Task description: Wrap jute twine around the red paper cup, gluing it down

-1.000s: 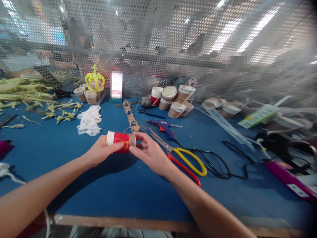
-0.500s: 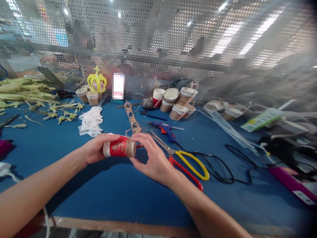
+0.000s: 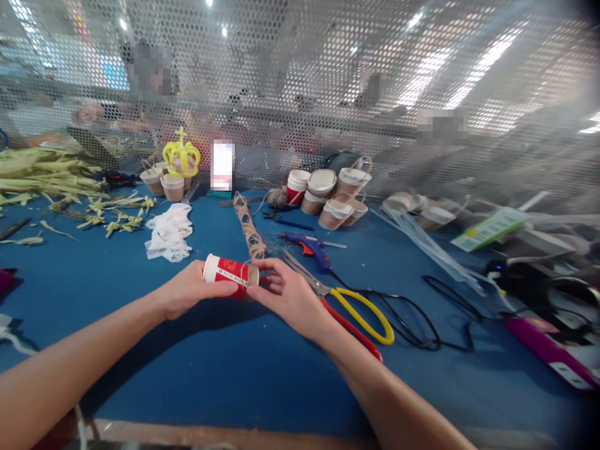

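A red and white paper cup (image 3: 228, 275) lies on its side just above the table, its white rim to the left. My left hand (image 3: 190, 289) is closed around it, thumb along the near side. Brown twine (image 3: 253, 275) wraps the base end, and a loose strand arcs over the red part. My right hand (image 3: 285, 294) curls at that base end, thumb and fingers at the twine; its fingertips are partly hidden. Behind the cup stretches a loose skein of twine (image 3: 248, 228). Large scissors (image 3: 323, 287) with red and yellow handles lie partly behind my right hand.
A blue glue gun (image 3: 307, 247) with a black cord lies beyond the scissors. Several twine-wrapped cups (image 3: 337, 209) stand at the back. White crumpled cloth (image 3: 169, 232), pale husks (image 3: 42, 172) and a lit phone (image 3: 222, 165) are farther left. A purple power strip (image 3: 544, 347) sits right.
The cup has turned about its long axis, so a white printed band now faces me. My left thumb has come down onto the near side. My right fingers have drawn closer around the base.
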Demonstrator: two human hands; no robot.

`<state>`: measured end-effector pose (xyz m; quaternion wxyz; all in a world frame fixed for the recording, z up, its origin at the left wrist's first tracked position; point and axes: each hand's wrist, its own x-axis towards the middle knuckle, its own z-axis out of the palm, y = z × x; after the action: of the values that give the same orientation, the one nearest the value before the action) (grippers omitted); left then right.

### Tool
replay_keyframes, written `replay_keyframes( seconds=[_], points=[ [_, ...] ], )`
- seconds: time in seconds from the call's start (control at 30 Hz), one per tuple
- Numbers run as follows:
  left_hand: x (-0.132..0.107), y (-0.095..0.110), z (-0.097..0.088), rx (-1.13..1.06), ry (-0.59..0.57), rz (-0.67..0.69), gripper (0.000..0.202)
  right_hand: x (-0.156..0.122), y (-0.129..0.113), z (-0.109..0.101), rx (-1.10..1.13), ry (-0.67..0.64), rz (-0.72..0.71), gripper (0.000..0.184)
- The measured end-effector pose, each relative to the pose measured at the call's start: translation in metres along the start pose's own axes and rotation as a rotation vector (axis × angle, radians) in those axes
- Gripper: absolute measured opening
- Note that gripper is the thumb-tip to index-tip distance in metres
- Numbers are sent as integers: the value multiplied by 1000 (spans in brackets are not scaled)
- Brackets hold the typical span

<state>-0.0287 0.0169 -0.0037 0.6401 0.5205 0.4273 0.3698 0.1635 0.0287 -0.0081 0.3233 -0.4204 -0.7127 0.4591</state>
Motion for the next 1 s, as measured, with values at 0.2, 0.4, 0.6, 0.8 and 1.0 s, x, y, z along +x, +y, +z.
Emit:
replay_keyframes(
  seconds=[0.2,0.4,0.6,0.8,1.0],
  points=[
    [1,-1,5,37,75,-16,17,-1,1,1,-221,5,-213,36],
    [-2,-7,14,111,-91,58,20,-3,-8,-3,-189,-125,-253,46],
    [0,-11,15,148,61,6,20,-6,-10,6,-231,-127,-365,51],
    [-1,-12,14,64,101,-40,20,4,-20,-27,-351,160,-58,30],
    [0,-12,11,103,114,-65,23,33,-5,-93,-791,431,264,19]
  ],
)
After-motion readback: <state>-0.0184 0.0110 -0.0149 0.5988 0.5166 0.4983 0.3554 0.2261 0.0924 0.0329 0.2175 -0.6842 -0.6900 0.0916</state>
